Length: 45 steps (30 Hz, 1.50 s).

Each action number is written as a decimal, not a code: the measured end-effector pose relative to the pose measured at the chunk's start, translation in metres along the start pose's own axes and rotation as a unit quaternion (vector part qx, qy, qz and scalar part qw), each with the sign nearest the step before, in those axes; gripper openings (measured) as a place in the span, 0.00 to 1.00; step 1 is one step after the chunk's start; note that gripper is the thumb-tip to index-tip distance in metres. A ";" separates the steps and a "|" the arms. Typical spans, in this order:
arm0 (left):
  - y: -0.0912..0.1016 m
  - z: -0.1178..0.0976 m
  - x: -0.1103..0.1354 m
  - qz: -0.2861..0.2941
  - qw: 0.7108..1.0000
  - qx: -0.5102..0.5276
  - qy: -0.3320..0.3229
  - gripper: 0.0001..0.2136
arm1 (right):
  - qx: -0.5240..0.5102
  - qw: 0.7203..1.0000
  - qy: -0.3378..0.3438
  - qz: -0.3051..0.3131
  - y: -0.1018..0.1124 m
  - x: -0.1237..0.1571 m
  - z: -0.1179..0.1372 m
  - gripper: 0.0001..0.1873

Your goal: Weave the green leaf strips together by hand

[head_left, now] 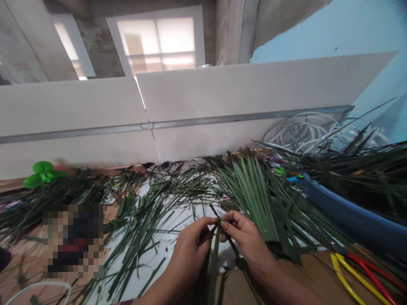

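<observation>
My left hand (197, 237) and my right hand (241, 232) meet at the lower middle of the head view. Both are closed in a pinch on a narrow green leaf strip (215, 258), thumbs and forefingers nearly touching. A dark strip end pokes up past the fingertips, while long strips hang down between the wrists. Exactly how the strips cross under the fingers is hidden. Just beyond my right hand lies a fan of broad green leaves (257, 190). Cut leaf strips (140, 233) are scattered to the left of my left hand.
A blue tub (343, 212) full of long leaves stands at the right. Yellow-handled (346, 275) and red-handled tools (372, 275) lie at lower right. Coiled white strapping (299, 131) sits at the back right. A green fan (43, 174) is at far left, before a white panel (206, 93).
</observation>
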<state>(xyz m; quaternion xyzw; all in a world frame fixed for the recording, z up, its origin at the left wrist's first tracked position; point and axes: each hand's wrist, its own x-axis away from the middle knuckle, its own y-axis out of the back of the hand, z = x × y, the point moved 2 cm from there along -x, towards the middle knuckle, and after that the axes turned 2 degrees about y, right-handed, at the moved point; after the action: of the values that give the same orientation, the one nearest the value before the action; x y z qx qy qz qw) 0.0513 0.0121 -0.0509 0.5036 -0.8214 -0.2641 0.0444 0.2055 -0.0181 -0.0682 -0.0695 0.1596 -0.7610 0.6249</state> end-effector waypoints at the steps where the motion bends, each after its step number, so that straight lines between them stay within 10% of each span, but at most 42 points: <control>1: 0.000 0.000 0.000 0.001 1.000 0.005 0.000 0.15 | 0.000 1.000 -0.001 0.002 0.000 0.000 0.000 0.18; 45: 0.000 -0.004 -0.001 0.020 0.998 -0.064 -0.004 0.13 | 0.024 1.000 0.009 -0.017 0.004 -0.003 0.000 0.20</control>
<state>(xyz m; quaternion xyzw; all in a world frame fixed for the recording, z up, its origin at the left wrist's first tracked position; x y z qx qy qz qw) 0.0537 0.0113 -0.0469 0.4817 -0.8129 -0.3176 0.0785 0.2098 -0.0159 -0.0688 -0.0499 0.1458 -0.7759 0.6117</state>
